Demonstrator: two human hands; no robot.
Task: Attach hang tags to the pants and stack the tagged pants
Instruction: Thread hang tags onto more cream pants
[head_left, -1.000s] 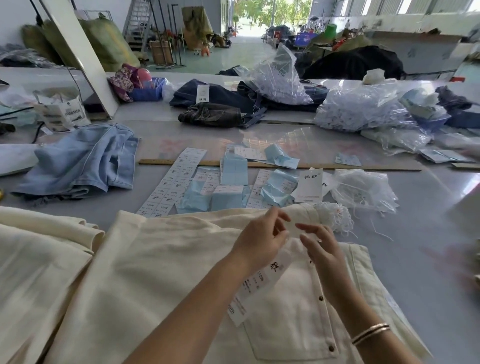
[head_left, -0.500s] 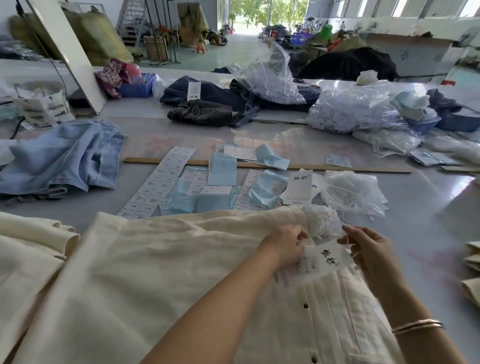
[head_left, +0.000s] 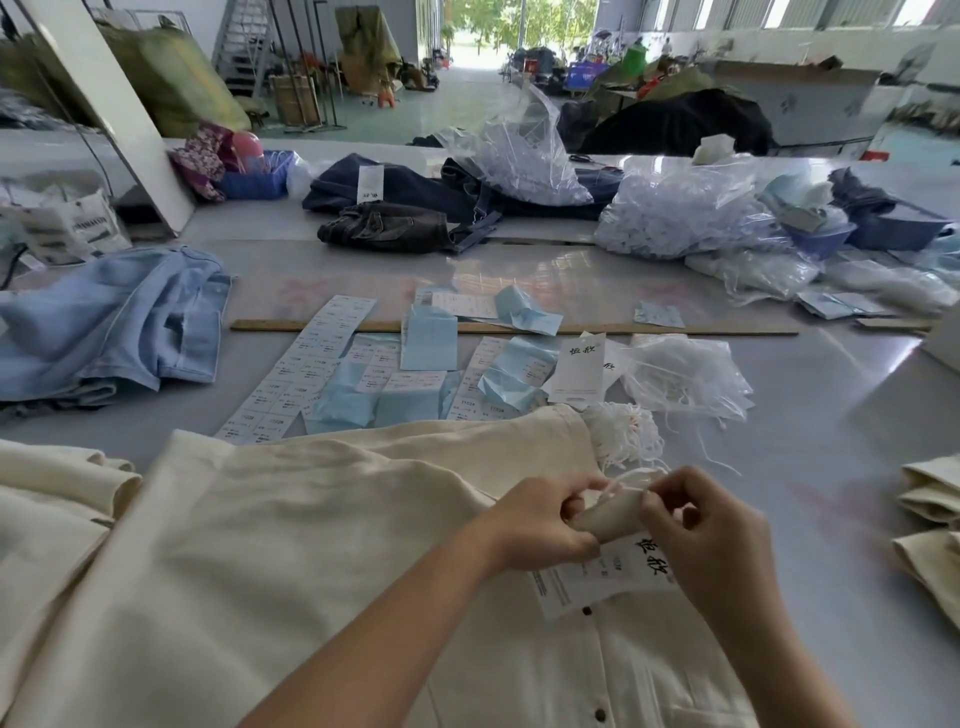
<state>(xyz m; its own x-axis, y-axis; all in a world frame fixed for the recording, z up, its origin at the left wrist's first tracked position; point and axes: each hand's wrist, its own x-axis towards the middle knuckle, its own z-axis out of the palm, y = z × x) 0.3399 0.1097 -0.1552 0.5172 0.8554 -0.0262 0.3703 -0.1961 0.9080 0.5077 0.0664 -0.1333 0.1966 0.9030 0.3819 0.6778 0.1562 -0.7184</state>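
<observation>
At the near edge of the table (head_left: 810, 467), I see the cream pants (head_left: 291, 545) spread flat. My left hand (head_left: 545, 525) pinches a fold of their cloth, while my right hand (head_left: 701, 525) pinches the white string (head_left: 626, 480) just above it. The hang tag (head_left: 608, 577) lies on the pants below both hands. More folded cream pants (head_left: 932, 499) sit at the right.

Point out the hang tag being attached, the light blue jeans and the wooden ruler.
hang tag (head_left: 608, 577): head view, on its white printed face below the hands.
light blue jeans (head_left: 104, 322): head view, mid-fabric, table's left.
wooden ruler (head_left: 675, 329): head view, bare right stretch.
</observation>
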